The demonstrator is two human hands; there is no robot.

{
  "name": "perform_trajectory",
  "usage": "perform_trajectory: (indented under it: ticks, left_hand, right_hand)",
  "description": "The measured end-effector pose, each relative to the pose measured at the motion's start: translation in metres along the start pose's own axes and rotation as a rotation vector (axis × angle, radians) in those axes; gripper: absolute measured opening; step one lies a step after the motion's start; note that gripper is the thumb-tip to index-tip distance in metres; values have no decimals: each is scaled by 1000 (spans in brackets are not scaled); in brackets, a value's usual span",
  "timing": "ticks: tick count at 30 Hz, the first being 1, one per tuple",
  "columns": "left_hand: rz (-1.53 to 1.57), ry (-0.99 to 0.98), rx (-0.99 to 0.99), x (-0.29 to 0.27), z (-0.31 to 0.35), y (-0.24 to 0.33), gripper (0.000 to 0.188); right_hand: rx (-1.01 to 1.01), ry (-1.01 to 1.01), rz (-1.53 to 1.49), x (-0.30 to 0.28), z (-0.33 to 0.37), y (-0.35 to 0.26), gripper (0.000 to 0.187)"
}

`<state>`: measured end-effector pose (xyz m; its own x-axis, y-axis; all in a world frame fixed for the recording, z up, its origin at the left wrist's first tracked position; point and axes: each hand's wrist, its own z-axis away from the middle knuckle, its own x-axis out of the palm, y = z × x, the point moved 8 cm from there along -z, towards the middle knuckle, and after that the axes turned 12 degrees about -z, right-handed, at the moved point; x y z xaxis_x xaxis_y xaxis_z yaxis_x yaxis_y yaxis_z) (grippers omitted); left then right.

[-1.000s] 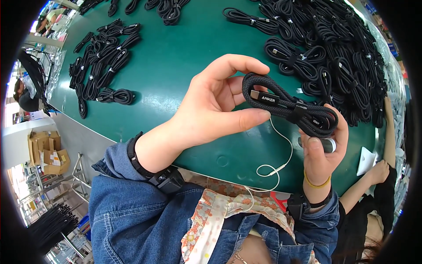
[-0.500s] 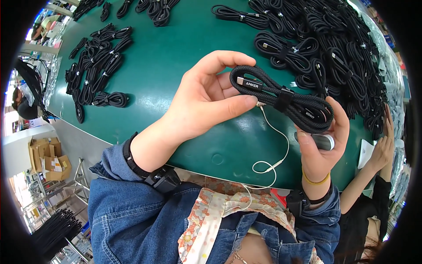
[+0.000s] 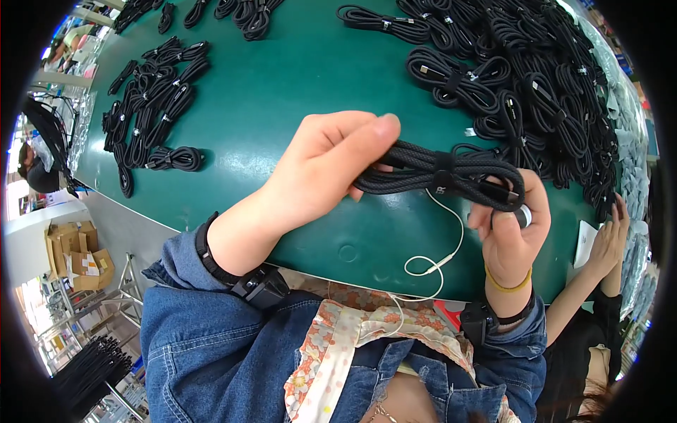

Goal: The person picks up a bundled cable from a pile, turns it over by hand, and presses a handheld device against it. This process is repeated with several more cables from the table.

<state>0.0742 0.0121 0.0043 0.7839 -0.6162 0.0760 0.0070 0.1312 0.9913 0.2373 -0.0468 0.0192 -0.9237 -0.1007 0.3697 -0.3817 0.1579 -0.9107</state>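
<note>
The left hand (image 3: pixel 321 166) pinches 1 end of a coiled black cable (image 3: pixel 444 176), thumb uppermost; the right hand (image 3: pixel 516 229) grips the other end and seems also to hold a small cylinder (image 3: pixel 523 216), mostly hidden. Beyond the grip, a cable heap (image 3: pixel 525 49) lies rightward and a smaller group (image 3: pixel 144 106) leftward on the green table (image 3: pixel 296 77).

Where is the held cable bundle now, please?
In the head view, the black cable bundle is right of centre, between the left grip and right grip, over the green table.
</note>
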Motion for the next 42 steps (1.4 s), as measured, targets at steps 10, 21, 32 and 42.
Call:
perform_trajectory:
  ticks: [10, 21, 32, 42]
  left_hand:
    - [-19, 88, -215, -2, 1, -18, 37]
    - [-71, 47, -223, -1, 1, -15, 38]
    - [-153, 494, 51, -54, -6, 4, 29]
    - [-861, 441, 255, -79, 58, 60, 21]
  right_hand:
    - [115, 37, -50, 2, 1, 9, 22]
    - [179, 112, -30, 2, 0, 16, 33]
    - [637, -37, 102, 10, 5, 33, 28]
    - [-114, 412, -533, -40, -9, -14, 21]
